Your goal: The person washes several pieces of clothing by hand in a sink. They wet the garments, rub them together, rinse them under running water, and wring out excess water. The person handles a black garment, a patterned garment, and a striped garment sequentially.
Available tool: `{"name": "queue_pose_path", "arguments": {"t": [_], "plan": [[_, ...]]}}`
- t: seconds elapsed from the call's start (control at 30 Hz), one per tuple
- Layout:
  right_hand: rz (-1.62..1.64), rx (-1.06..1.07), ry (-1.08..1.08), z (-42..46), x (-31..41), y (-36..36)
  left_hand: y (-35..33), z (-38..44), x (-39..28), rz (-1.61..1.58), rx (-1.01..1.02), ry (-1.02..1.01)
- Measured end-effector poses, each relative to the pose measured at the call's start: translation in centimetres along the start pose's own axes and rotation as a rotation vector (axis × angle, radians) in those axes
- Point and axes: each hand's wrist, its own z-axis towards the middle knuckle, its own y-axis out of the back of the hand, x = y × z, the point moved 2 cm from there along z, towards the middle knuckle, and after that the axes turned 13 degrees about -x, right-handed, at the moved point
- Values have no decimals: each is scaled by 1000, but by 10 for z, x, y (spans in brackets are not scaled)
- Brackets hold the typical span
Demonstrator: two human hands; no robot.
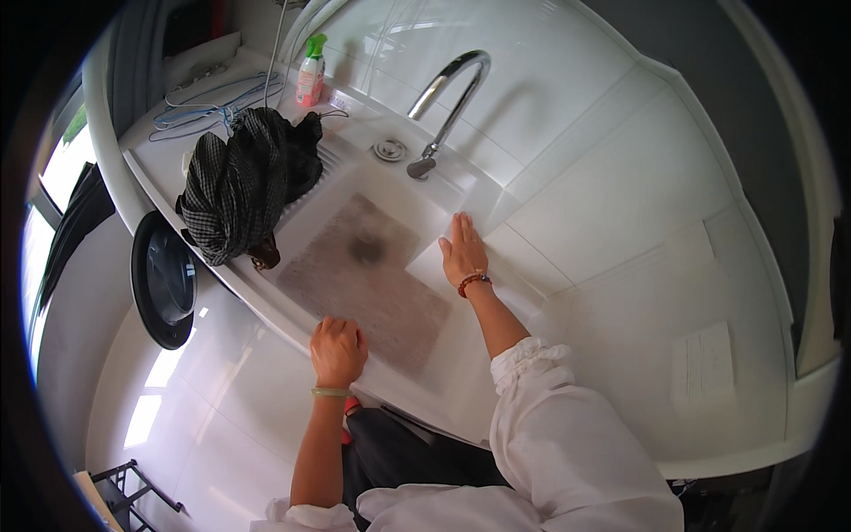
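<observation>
My left hand [338,352] is at the front rim of a white sink [425,249], back upward and fingers curled; the palm side is hidden. I wear a pale bangle on that wrist. Over the sink's right-hand side, my right hand [463,258] is stretched flat with the thumb apart and nothing held. A beaded bracelet [473,282] circles its wrist. Cloudy, greyish water [392,299] lies in the basin, with a dark round spot, probably the drain, showing through. Dark checked cloth [233,189] is heaped on the ribbed washboard area to the left.
A chrome faucet [459,100] arches over the back edge, near a round metal fitting [389,150]. Behind the cloth are a spray bottle [310,73] with a green head and several wire hangers [206,106]. A round black-rimmed appliance door [164,282] juts out at left.
</observation>
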Motion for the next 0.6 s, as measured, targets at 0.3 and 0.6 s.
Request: {"name": "queue_pose_path", "arguments": {"t": [0.3,0.6], "plan": [[-275,148,-84,-78,-33,48,-7,-11,-3,-53,-34,-45],[-602,439,-682,-169,9,52,-6,-13,2,-16,-38,-39]]}}
